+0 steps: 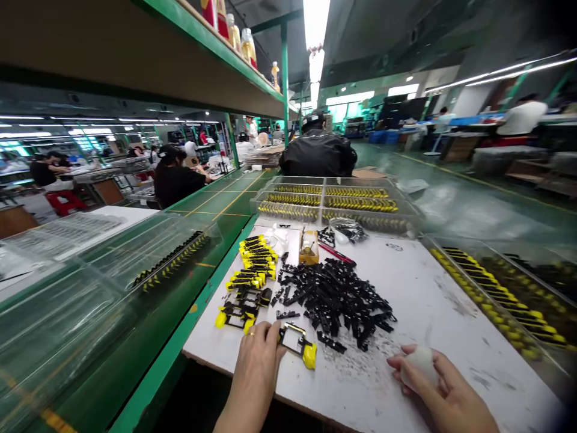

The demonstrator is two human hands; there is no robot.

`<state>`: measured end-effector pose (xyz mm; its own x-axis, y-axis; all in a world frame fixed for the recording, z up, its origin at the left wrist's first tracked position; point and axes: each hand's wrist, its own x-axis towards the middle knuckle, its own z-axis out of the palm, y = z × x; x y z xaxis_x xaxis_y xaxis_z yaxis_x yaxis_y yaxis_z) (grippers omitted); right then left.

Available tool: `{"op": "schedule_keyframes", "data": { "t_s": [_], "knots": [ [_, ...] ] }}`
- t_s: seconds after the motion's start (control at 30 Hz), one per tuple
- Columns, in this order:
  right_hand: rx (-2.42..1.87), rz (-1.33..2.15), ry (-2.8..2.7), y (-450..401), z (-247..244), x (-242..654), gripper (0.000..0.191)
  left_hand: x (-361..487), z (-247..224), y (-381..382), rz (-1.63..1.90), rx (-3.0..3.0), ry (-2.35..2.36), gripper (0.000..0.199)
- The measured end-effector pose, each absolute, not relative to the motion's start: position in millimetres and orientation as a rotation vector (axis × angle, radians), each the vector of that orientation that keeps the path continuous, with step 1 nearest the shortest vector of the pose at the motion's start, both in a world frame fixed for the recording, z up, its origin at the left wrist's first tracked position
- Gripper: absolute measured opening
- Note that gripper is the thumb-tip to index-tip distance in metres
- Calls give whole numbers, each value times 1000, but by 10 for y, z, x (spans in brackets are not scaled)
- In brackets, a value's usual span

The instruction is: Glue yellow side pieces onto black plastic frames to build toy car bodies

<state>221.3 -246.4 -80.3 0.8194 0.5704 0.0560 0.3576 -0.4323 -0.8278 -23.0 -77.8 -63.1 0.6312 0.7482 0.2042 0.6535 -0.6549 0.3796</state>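
Note:
My left hand [259, 355] is at the front of the white board [419, 288], its fingers closed on the left end of a black frame with a yellow end [295, 340]. The frame has a rectangular opening. In my right hand [444, 385] is a small whitish squeeze bottle [420, 364] with a thin tip pointing up, held above the board. A pile of small black plastic parts [333, 294] lies ahead, between and beyond my hands. Left of the pile, several similar black-and-yellow frames [252, 264] are lined up in a row.
Clear trays of black-and-yellow parts stand behind [322, 201] and to the right [509, 294]; another tray [171, 264] lies left on the green bench. A small amber box [309, 248] and a red tool [337, 254] are beyond the pile. A person in black [318, 150] sits ahead.

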Motion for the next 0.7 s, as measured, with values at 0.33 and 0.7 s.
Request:
{"op": "schedule_keyframes", "data": {
  "t_s": [0.33, 0.7],
  "knots": [
    [-2075, 277, -1135, -2257, -513, 1846, 18, -407, -644, -724, 540, 2031, 1008, 47],
    [-2176, 248, -1393, -1895, -543, 1607, 15, -665, -512, -779, 694, 1287, 1053, 50]
  ]
}}
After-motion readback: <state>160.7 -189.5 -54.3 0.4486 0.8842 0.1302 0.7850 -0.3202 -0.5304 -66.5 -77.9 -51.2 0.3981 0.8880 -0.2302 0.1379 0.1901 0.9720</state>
